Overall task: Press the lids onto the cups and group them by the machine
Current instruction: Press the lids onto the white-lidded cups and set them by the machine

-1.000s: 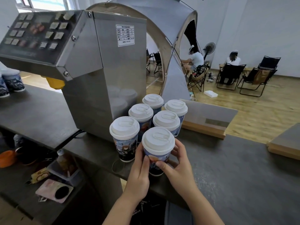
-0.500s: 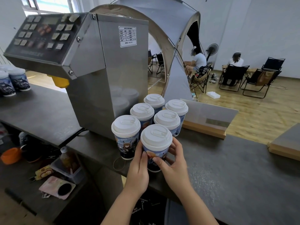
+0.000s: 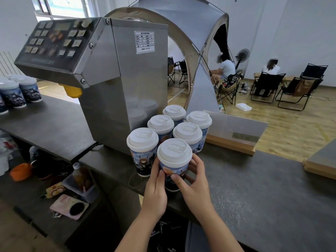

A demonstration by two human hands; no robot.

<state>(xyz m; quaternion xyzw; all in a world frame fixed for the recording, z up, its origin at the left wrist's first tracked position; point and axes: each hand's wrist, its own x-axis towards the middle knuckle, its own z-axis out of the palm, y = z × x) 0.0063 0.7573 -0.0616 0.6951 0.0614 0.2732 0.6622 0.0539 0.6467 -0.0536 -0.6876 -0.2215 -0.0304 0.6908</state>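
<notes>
Front cup [image 3: 174, 167] nudged closer to lidded group, both hands [image 3: 179, 180] gripping it, counter edge near

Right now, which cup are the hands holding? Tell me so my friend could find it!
Find the big shiny steel machine on the dark counter. Beside it stands a bunch of six white-lidded cups. The held cup is the one nearest the counter's front edge, and the only one with the left hand and right hand wrapped around its sides.

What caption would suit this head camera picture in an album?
Both hands, left hand and right hand, hold the nearest lidded cup beside five others by the steel machine.
</notes>
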